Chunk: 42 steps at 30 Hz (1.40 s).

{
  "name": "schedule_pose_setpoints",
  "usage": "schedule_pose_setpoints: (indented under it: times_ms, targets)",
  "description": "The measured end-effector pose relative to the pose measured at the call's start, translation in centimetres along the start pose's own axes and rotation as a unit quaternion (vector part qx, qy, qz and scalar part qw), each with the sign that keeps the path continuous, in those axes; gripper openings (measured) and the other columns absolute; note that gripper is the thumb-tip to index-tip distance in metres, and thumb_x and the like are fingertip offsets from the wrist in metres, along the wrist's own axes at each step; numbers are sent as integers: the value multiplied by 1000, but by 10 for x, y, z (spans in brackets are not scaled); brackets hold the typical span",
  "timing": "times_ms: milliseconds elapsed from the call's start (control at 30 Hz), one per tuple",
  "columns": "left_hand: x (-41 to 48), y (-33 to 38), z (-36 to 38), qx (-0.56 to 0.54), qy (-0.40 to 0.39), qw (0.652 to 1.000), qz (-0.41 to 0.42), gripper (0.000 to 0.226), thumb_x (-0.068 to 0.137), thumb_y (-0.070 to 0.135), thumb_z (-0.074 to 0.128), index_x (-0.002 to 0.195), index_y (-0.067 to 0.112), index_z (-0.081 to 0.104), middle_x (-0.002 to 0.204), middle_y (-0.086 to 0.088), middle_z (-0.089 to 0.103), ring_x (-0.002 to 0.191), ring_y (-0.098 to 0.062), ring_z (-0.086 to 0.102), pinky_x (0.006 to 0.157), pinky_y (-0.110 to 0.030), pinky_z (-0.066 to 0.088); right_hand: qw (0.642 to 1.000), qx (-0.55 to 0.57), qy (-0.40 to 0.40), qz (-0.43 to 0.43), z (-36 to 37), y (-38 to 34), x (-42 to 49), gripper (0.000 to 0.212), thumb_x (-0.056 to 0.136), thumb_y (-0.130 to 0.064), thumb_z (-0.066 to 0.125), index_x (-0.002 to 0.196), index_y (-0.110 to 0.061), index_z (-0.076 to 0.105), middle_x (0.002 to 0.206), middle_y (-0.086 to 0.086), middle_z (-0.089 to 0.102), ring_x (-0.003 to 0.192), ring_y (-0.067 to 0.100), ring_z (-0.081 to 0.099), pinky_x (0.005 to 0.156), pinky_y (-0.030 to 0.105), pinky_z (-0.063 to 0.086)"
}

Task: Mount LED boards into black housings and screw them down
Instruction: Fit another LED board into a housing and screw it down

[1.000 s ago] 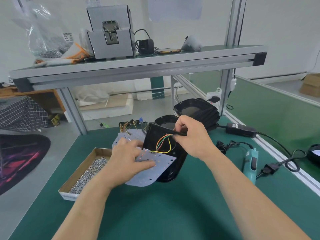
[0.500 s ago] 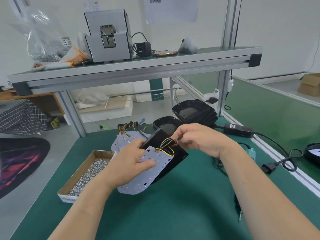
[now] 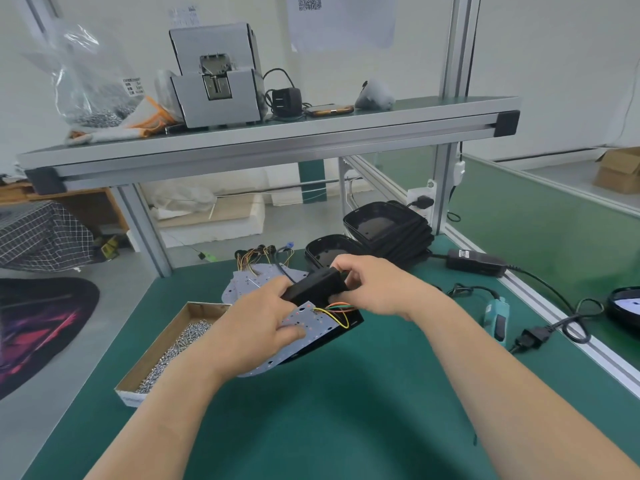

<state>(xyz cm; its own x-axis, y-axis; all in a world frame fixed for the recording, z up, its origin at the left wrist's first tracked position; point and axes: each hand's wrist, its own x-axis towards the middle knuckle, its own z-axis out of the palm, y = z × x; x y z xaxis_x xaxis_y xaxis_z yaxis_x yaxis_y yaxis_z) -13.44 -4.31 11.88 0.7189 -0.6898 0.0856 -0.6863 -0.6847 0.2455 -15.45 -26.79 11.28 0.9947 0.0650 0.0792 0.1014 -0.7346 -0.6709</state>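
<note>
Head view: a black plastic housing point(image 3: 317, 284) is held tilted above the green worktop point(image 3: 346, 410), just right of an open cardboard box of silver screws point(image 3: 173, 341). The left hand point(image 3: 259, 327) pinches a white perforated LED board point(image 3: 308, 322) against the housing, thumb on the board's face. The right hand point(image 3: 377, 285) curls its fingers round the housing's far end. Orange, green and yellow wires point(image 3: 337, 311) loop off the board. A stack of empty black housings point(image 3: 388, 230) sits beyond and right of the box.
</note>
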Motion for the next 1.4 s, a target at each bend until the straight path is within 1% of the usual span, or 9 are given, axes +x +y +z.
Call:
schedule_pose_setpoints:
  times_ms: [167, 300, 500, 767, 867, 1100, 1233, 1333, 1400]
  targets:
    - [-4, 2, 1, 31, 11, 999, 1, 41, 96, 42, 61, 66, 19, 44, 107, 1, 43, 83, -20, 49, 80, -41, 44, 999, 27, 41, 13, 12, 0, -1, 22, 82, -22, 80, 90, -17, 60, 76, -7, 61, 67, 12, 51, 63, 28, 45]
    - [-7, 2, 0, 20, 17, 1000, 2, 38, 96, 42, 61, 78, 9, 59, 109, 2, 44, 87, -22, 52, 81, -40, 44, 996, 22, 86, 26, 22, 0, -2, 19, 81, -17, 78, 87, -16, 60, 81, -1, 66, 72, 19, 57, 65, 32, 49]
    - [-10, 9, 2, 8, 18, 1000, 9, 40, 95, 40, 62, 71, 9, 51, 105, 1, 44, 84, -22, 50, 81, -40, 43, 988, 31, 143, 39, 31, 1, 1, 17, 80, -10, 74, 84, -8, 57, 71, -1, 58, 68, 21, 48, 61, 33, 44]
    - [-12, -1, 8, -110, 39, 993, 12, 28, 91, 36, 68, 79, 10, 66, 104, 2, 51, 95, -15, 54, 88, -39, 46, 988, -77, 135, -21, 27, 0, 3, 34, 79, -17, 70, 66, -23, 38, 59, -5, 49, 62, 20, 45, 55, 32, 32]
    - [-11, -2, 9, -149, 33, 988, -5, 28, 87, 39, 70, 77, 14, 68, 103, 1, 52, 96, -15, 55, 90, -42, 46, 991, -86, 99, -37, 26, 2, 4, 22, 83, -17, 68, 74, -22, 50, 68, -3, 58, 72, 25, 53, 64, 36, 41]
    - [-4, -4, 4, -196, -20, 980, -15, 44, 77, 50, 63, 93, 11, 75, 114, -6, 60, 107, -17, 57, 97, -43, 44, 988, 125, -91, -6, 18, 8, 4, 24, 97, -6, 61, 120, -7, 62, 120, 11, 69, 105, 20, 64, 102, 46, 50]
    - [-6, -14, 5, -275, -31, 960, -36, 19, 87, 31, 76, 100, 17, 78, 117, -3, 64, 109, -15, 63, 98, -40, 50, 909, 362, -205, 27, 5, 21, -3, 43, 89, -15, 61, 124, 10, 55, 109, 14, 63, 98, 23, 59, 91, 36, 50]
    - [-13, -19, 9, -446, -42, 891, -75, 16, 87, 19, 76, 101, 12, 78, 107, -10, 75, 94, -27, 74, 80, -37, 60, 843, 501, -176, 85, 7, 27, -2, 51, 100, -36, 49, 129, 5, 59, 116, 19, 65, 99, 30, 62, 89, 35, 47]
    - [-13, -18, 13, -511, -29, 854, -93, 26, 81, 22, 81, 103, 10, 77, 103, -17, 76, 90, -34, 75, 74, -37, 60, 830, 538, -101, 108, 19, 26, 0, 41, 99, -29, 48, 125, 0, 61, 117, 21, 59, 102, 31, 56, 86, 36, 44]
